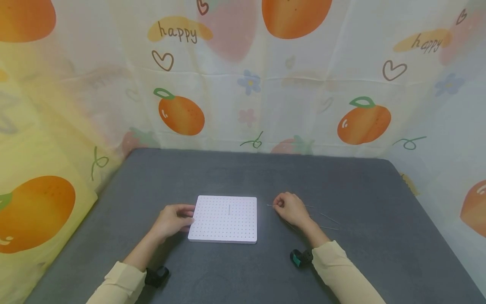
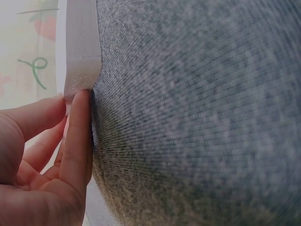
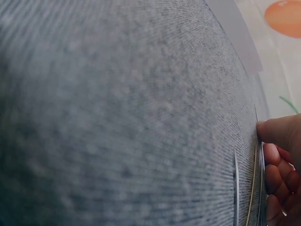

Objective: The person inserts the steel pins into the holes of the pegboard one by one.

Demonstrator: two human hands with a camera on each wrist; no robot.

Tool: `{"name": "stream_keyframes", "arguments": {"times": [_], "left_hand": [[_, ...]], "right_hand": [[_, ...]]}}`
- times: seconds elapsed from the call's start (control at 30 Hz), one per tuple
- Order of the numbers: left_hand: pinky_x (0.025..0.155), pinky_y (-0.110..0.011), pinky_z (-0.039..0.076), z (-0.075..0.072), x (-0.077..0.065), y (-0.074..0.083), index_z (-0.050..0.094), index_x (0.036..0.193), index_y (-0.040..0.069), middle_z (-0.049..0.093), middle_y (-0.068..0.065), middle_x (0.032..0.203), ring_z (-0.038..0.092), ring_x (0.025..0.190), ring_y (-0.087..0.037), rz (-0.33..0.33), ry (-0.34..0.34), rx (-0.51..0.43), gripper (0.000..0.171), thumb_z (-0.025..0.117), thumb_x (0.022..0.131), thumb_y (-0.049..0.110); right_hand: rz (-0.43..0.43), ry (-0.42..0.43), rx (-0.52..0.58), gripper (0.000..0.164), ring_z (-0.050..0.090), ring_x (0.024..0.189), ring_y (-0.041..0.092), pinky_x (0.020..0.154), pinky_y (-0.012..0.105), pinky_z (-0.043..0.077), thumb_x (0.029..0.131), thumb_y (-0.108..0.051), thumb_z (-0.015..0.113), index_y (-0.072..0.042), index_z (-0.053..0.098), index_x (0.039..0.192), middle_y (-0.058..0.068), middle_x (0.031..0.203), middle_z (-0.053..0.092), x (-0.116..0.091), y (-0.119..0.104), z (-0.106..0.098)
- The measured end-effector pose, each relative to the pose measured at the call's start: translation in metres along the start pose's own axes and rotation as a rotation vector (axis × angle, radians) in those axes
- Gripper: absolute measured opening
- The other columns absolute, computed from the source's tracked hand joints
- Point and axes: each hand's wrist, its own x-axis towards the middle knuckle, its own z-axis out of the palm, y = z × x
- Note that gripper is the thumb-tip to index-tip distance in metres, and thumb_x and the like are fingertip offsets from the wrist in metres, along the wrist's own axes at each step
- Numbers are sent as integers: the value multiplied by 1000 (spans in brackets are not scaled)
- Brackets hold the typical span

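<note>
Lower centre, we see the left hand [image 1: 171, 221] gripping a board [image 1: 222, 220] (one pin [image 1: 229, 210] standing); rightward, the right hand [image 1: 291, 210] pinches another; more pins [image 1: 329, 218] lie loose, unplaced.

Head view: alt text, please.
A person's left hand holds the left edge of a white perforated board bearing one thin rod, on a dark gray table. The right hand pinches another rod beside more rods; behind hangs a fruit-print cloth.

Sleeves [image 1: 347, 272] cut off, thin rods [image 1: 309, 206] partly hidden
</note>
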Motion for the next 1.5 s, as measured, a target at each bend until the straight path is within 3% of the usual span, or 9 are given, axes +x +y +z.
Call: {"name": "stream_keyframes", "arguments": {"times": [0.53, 0.73, 1.1, 1.3, 1.5], "left_hand": [[62, -31, 57, 0, -1, 0, 59, 118, 0, 62, -15, 103, 63, 79, -18, 11, 4, 9, 39, 64, 80, -1], [63, -31, 57, -1, -2, 0, 59, 118, -1, 62, -16, 103, 63, 79, -18, 16, -4, 0, 39, 65, 80, -1], [63, -31, 57, 0, -2, 0, 58, 119, 1, 62, -14, 104, 63, 79, -17, 16, -3, 25, 38, 64, 81, 1], [63, -32, 57, 0, -3, 1, 58, 119, 0, 62, -15, 104, 63, 78, -17, 17, -9, 14, 38, 63, 81, 0], [63, -32, 57, -1, -3, 1, 58, 119, 0, 62, -15, 104, 63, 79, -17, 12, -10, 6, 38, 63, 81, 0]], "right_hand": [[24, 18, -18, 6, 52, 73, 16, 68, 36, 45, 80, -14, 64, -12, 67, 75, 0, 75, 57, 0, -1, 2], [22, 8, 24, 9, 53, 73, 15, 67, 34, 46, 84, -14, 60, -11, 67, 80, 2, 79, 58, 2, -3, -1], [7, 55, 113, 8, 53, 73, 17, 67, 35, 47, 86, -14, 59, -7, 63, 86, 3, 79, 60, 8, -22, -12], [17, 41, 167, 9, 51, 70, 15, 64, 32, 46, 88, -14, 57, -6, 61, 89, 2, 78, 58, 10, -33, -12], [-26, 32, 193, 7, 53, 74, 16, 67, 33, 47, 89, -13, 55, -7, 58, 90, 3, 83, 59, 11, -46, -8]]}}
